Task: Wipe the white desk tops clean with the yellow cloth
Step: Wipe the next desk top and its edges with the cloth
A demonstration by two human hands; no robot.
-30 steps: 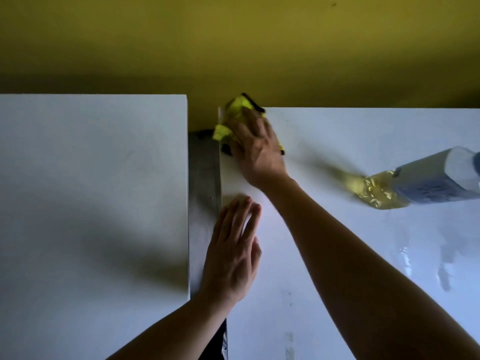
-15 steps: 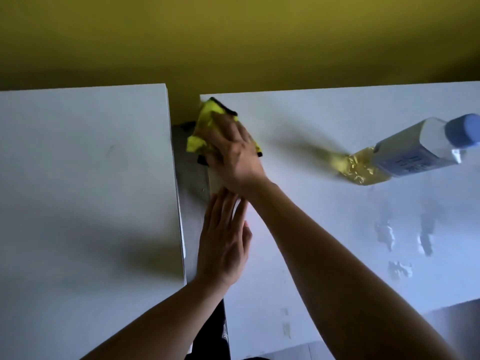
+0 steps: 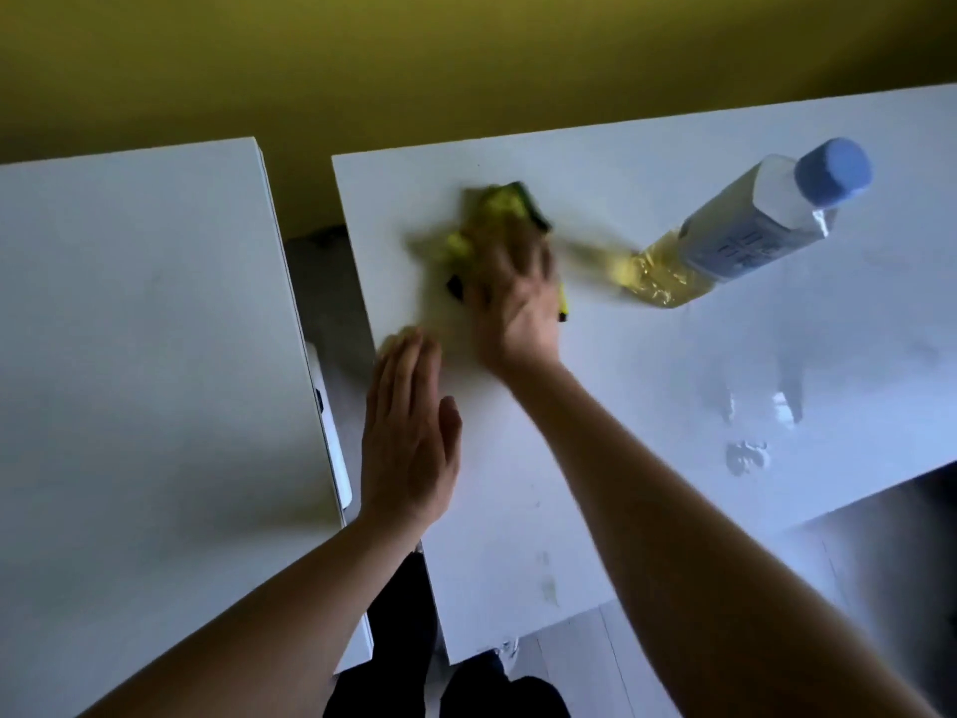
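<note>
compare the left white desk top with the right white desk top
The left white desk top is bare and dry-looking; the right white desk top carries a blue-capped bottle of yellow liquid, wet patches, and both hands, the right hand pressing the yellow cloth. Both are white and flat.

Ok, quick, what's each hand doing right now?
Left hand: open, flat on the right desk, holding nothing.
Right hand: pressed on the yellow cloth, blurred, so its grip cannot be told.
</note>
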